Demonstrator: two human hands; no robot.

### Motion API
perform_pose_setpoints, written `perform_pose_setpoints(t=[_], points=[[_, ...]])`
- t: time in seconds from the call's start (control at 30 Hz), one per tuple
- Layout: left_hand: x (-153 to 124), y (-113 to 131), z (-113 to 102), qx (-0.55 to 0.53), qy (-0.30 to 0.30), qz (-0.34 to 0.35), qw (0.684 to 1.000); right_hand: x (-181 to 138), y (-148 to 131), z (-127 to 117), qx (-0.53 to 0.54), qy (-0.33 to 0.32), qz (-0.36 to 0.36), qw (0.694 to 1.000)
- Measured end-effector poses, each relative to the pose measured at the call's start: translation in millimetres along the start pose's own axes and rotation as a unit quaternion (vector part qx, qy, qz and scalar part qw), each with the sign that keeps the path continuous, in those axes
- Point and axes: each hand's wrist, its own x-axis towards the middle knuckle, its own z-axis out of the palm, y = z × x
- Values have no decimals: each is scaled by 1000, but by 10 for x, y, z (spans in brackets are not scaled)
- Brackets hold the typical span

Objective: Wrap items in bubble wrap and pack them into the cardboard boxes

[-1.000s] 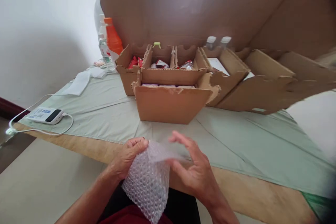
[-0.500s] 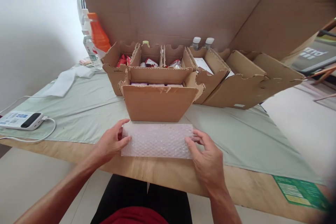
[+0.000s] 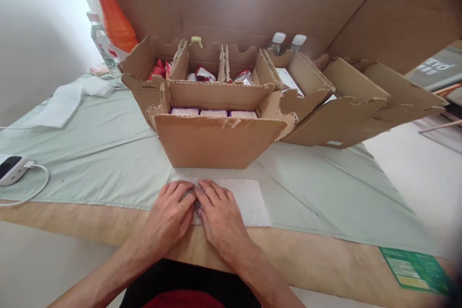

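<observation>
A flat piece of bubble wrap lies at the table's front edge, its right part bare and its left part under my hands. My left hand grips its left portion with the fingers bent over it. Right beside it, my right hand presses on the wrap with curled fingers, the two sets of fingertips nearly touching. What the thumbs pinch is partly hidden. Just beyond stands an open cardboard box holding a row of pale, purple-edged packs.
Behind is a row of cardboard bins, some with red packets. An orange bottle stands at back left. A white power bank with a cable lies at left, a green printed sheet at front right.
My hands have left the two ends of the bubble wrap and come together over its left part. The view has shifted closer to the boxes.
</observation>
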Motion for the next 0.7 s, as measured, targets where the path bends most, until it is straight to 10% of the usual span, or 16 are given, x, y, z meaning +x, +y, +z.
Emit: perform_pose_setpoints(t=[0.13, 0.33, 0.5, 0.7], points=[[-35, -100, 68, -14, -14, -21, 1000, -403, 421, -46, -53, -13, 36, 998], [-66, -154, 39, -66, -5, -27, 997, -1103, 1056, -484, -127, 147, 175, 965], [-206, -228, -76, 32, 97, -102, 990, -840, 923, -465, -115, 160, 156, 968], [-379, -205, -19, 91, 62, -220, 969, -596, 771, -179, -98, 126, 165, 973]])
